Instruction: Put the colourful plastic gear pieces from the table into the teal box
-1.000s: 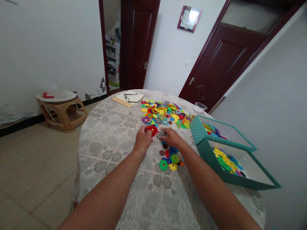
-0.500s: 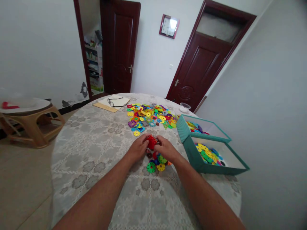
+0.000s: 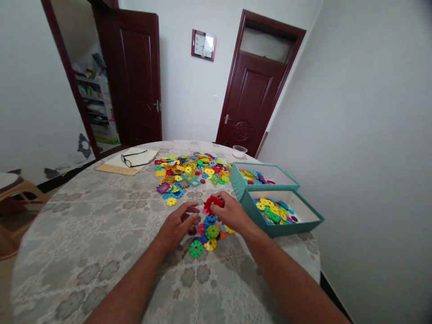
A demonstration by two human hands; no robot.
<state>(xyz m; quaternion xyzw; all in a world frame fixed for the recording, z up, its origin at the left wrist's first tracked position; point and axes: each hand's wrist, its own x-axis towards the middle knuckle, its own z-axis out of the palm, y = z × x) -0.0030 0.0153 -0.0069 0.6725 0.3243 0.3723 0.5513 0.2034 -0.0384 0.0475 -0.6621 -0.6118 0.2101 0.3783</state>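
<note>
My right hand grips a red gear-shaped plastic piece between thumb and fingers, raised over the table's near middle. To the left, my left hand is apart from it, its fingers loosely curled and spread with nothing seen in them. A dark brown disc lies by the left fingertips. Between and below the hands is a small cluster of notched plastic discs, among them a green disc, a lime disc and a yellow disc.
A wide heap of coloured notched pieces spreads across the table's far side. On the right stands a teal two-part box with more pieces inside. Glasses rest on papers at the far left; a clear plastic bowl sits behind.
My left hand has let go of the red piece and moved away to the left. My right hand keeps hold of it. The head view has turned to the right.
</note>
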